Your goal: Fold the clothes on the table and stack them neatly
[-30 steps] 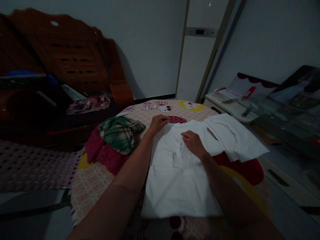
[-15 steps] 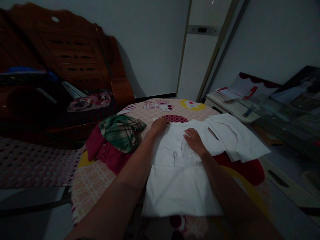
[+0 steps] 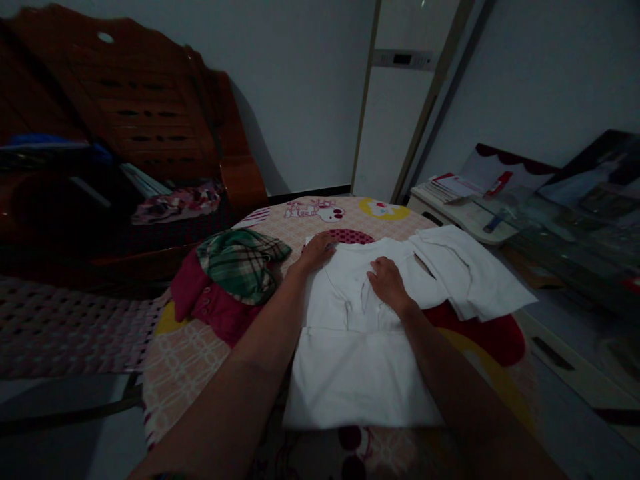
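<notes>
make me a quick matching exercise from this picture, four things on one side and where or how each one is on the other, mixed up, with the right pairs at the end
1. white garment
2. green plaid cloth
3. wooden chair
4. left hand

a. beyond the table, to the left
b. laid flat, with a fold across it
c. at the white garment's far-left corner
d. on top of the magenta garment

Pairs: 1-b, 2-d, 3-a, 4-c
</notes>
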Demonstrator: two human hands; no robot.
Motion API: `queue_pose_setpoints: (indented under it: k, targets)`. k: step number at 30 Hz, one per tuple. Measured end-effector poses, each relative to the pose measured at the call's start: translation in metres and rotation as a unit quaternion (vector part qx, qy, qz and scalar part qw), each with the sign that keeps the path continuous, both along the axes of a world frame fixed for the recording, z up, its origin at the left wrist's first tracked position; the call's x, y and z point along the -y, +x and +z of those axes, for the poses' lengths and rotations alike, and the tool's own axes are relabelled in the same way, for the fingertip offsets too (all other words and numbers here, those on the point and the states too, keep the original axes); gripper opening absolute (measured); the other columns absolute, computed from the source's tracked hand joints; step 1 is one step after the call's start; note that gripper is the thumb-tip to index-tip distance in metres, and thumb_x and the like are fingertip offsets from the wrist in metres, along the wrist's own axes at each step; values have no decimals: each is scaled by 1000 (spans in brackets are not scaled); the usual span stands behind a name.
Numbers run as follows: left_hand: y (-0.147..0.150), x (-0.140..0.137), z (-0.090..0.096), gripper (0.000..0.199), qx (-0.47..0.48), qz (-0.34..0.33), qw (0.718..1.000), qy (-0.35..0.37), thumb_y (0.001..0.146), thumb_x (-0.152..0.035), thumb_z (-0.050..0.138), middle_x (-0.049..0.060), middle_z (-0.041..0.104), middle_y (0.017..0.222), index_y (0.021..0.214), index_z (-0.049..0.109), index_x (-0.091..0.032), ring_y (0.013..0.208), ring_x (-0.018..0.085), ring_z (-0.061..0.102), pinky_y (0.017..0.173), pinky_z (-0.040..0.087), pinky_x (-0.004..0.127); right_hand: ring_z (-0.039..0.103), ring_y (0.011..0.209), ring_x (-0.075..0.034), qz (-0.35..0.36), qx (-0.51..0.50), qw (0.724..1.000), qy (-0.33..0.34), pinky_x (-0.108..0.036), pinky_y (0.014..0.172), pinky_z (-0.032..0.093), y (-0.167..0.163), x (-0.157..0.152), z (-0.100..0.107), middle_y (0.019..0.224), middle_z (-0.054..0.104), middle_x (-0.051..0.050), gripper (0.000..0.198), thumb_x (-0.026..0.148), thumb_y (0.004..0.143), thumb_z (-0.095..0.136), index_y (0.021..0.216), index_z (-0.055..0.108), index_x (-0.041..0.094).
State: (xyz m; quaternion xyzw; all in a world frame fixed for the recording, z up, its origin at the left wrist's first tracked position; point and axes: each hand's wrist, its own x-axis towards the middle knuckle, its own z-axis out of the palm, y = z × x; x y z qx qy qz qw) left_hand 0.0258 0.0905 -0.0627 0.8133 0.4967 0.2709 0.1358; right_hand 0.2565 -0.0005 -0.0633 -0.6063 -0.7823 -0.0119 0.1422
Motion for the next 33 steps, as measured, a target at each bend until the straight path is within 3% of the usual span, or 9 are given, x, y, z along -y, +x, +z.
queue_pose_setpoints:
  k: [5,10,14,18,24,30,33]
  targets:
    - [-6,-1,0,43,14,-19,1000,-17,82,-17,63,11,63,138,124,69,-18,131,26,54,116,39,42,59,112,-23,-17,-29,999,-14,-35,104,42,5,1,10,118,68,-13,26,18,93,52,110,71,15]
    - [-14,-4,20,41,84,-40,993,-66,80,-24,66,12,67,132,120,71,-18,117,26,64,99,53,37,63,112,-25,-107,-8,994,-16,-36,103,44,58,-2,47,119,70,-15,33,15,91,50,118,70,12]
    - [-1,3,49,34,108,-122,984,-72,82,-33,66,9,74,117,111,74,-17,108,24,68,99,52,37,65,112,-29,-195,98,969,-114,-35,90,49,92,7,68,114,71,-17,33,9,86,50,111,71,13]
    - [35,23,63,33,105,-216,965,-105,85,-35,63,8,75,113,110,75,-17,103,22,69,95,52,34,65,113,-28,-164,161,960,-161,-34,88,50,89,15,65,119,68,-19,34,7,88,47,115,68,12]
    - [75,46,41,20,110,-257,942,-186,81,-23,67,5,78,100,96,78,-19,92,19,70,85,50,26,67,111,-31,-158,179,961,-139,-40,88,51,77,17,59,118,68,-23,35,6,88,44,113,69,10]
    - [73,43,18,25,186,-250,907,-282,82,-34,68,4,73,79,97,78,-16,69,14,63,65,47,22,69,105,-33,-191,147,961,-136,-40,85,52,85,15,57,106,72,-23,28,13,83,57,107,72,12]
    - [74,44,15,29,254,-214,891,-310,79,-38,74,4,70,76,94,77,-13,66,13,61,64,49,23,69,104,-31,-191,115,967,-121,-37,86,52,90,11,60,104,73,-20,25,14,80,60,101,73,12]
